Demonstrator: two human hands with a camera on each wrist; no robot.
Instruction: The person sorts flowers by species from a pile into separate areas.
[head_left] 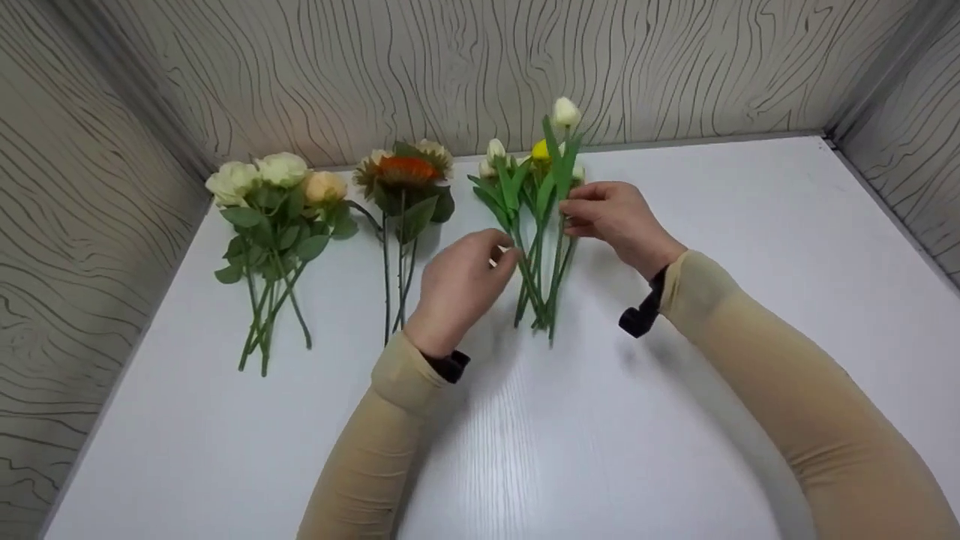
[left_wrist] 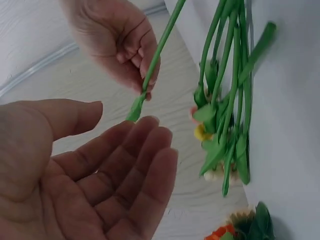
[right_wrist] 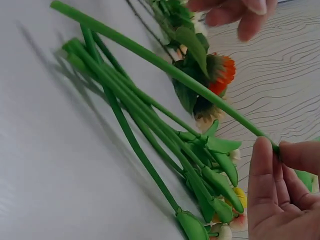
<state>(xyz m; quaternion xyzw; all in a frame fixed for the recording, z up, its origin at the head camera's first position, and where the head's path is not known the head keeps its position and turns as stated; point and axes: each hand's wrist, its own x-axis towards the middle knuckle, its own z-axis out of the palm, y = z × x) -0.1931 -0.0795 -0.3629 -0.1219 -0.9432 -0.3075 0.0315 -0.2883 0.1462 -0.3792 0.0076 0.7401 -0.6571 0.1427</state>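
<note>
My right hand (head_left: 619, 223) pinches the green stem of a white tulip (head_left: 567, 112) between thumb and fingertips, just under its leaves. The stem's lower end stands off above the other stems in the right wrist view. Behind it, a bunch of tulips (head_left: 511, 184) with white and yellow heads lies on the table, stems towards me. My left hand (head_left: 463, 289) hovers to the left of those stems. In the left wrist view its fingers (left_wrist: 150, 185) are relaxed and slightly bent, the palm bare, fingertips close to the held tulip's leaf.
Left of the tulips lie long-stemmed flowers with an orange head (head_left: 409, 169) and pale heads. Farther left is a bunch of cream and peach roses (head_left: 279, 171). All rest on a white table (head_left: 555, 442), with wood-grain-patterned panels (head_left: 420, 67) at its back and sides.
</note>
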